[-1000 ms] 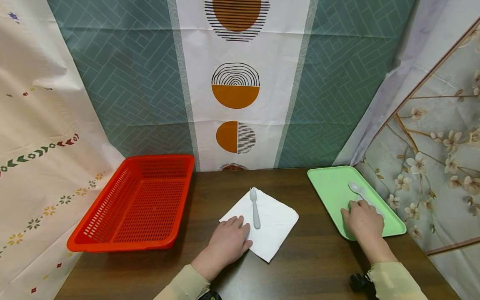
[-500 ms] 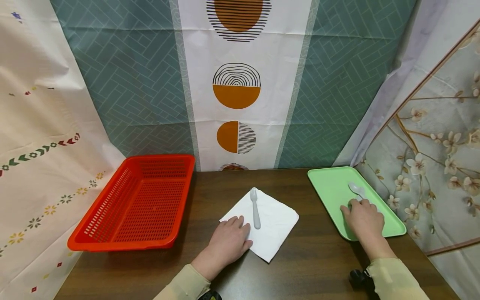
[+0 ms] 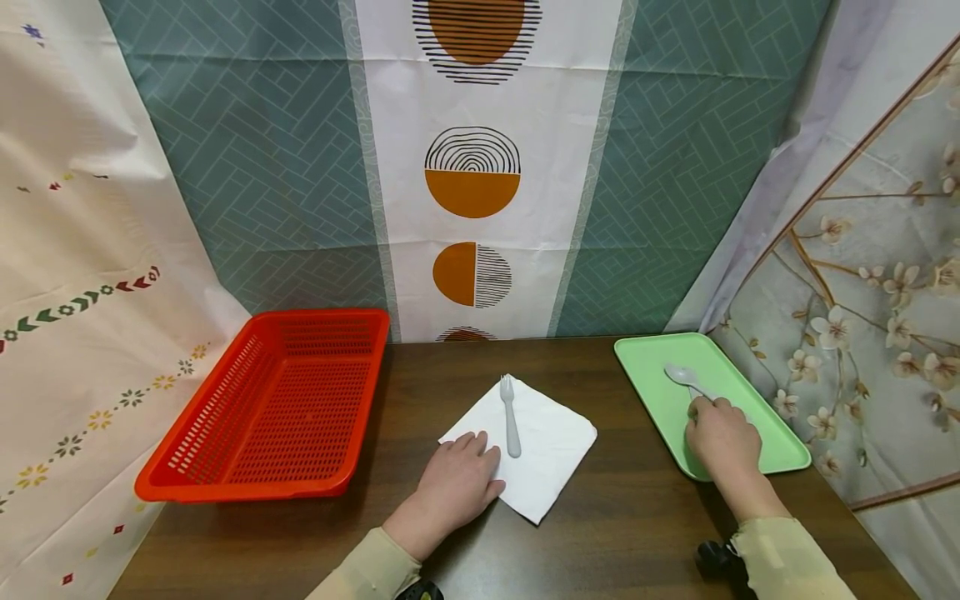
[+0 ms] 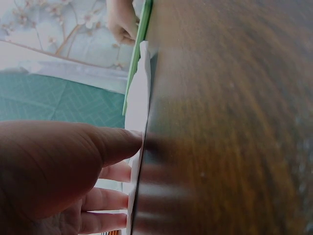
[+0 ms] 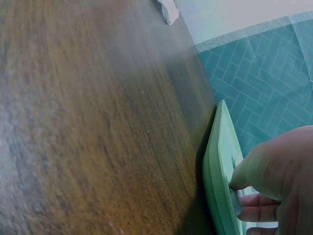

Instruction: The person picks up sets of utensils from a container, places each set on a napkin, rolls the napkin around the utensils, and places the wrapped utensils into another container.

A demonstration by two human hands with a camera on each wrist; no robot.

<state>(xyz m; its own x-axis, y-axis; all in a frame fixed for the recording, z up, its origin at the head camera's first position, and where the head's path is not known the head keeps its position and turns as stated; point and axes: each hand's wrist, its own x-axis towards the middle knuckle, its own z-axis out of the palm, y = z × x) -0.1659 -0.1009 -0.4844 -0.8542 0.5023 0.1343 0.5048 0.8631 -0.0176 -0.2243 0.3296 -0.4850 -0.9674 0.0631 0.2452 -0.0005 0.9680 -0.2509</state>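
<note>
In the head view, my right hand [image 3: 723,437] is over the light green tray [image 3: 652,358] on the right, pinching a pale grey spoon [image 3: 682,376] by its handle. The spoon's bowl points to the far left of the tray, and the fingers cover much of the handle. The right wrist view shows thumb and fingers around the handle end [image 5: 235,201], close over the tray. My left hand [image 3: 457,483] rests, fingers relaxed, on the left corner of a folded white napkin [image 3: 551,442]. A grey fork [image 3: 512,421] lies on that napkin, tines away from me, just beyond the fingertips.
A red perforated plastic basket [image 3: 315,417] stands on the left of the dark wooden table [image 3: 630,533]. Patterned cloths hang along the back [image 3: 472,275] and both sides. The tray's right edge is close to the floral cloth [image 3: 832,333].
The spoon has swung and shifted left on the tray, its bowl now farther left, with my right hand's fingers moving along with it. My left hand, the napkin and the fork have stayed put.
</note>
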